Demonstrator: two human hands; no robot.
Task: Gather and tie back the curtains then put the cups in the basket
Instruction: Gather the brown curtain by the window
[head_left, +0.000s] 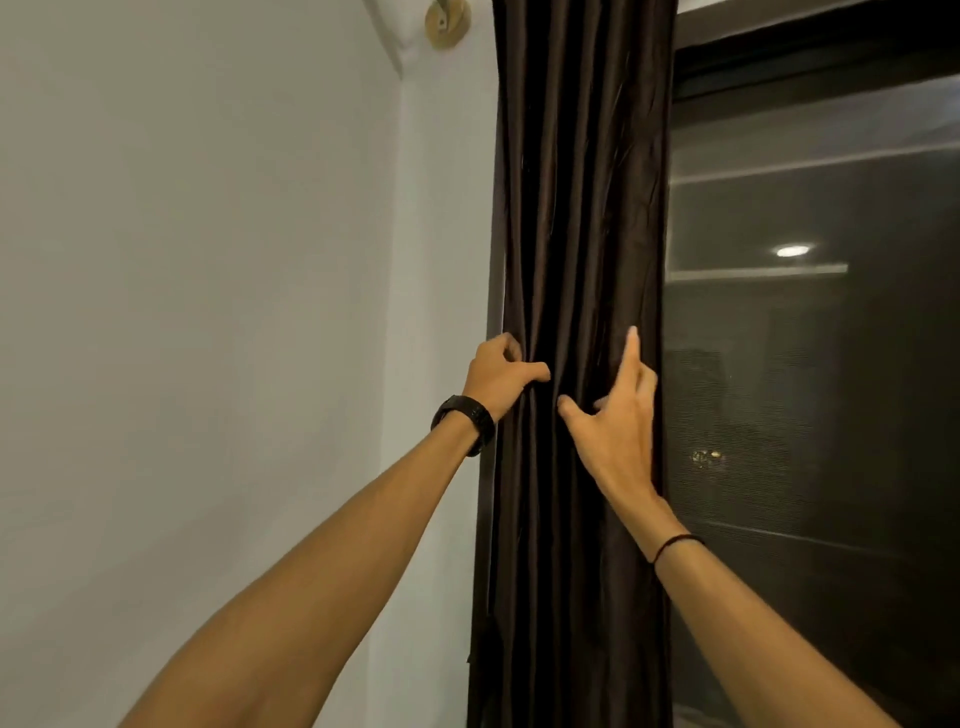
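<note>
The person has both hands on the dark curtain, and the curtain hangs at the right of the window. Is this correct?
No. The head view shows the curtain hanging at the left of the window, beside the wall. The rest is right: the left hand and the right hand are both on the curtain.

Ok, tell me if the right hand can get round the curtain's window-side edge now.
Probably yes: the right hand lies on the curtain right beside that edge, and nothing stands between it and the window.
</note>
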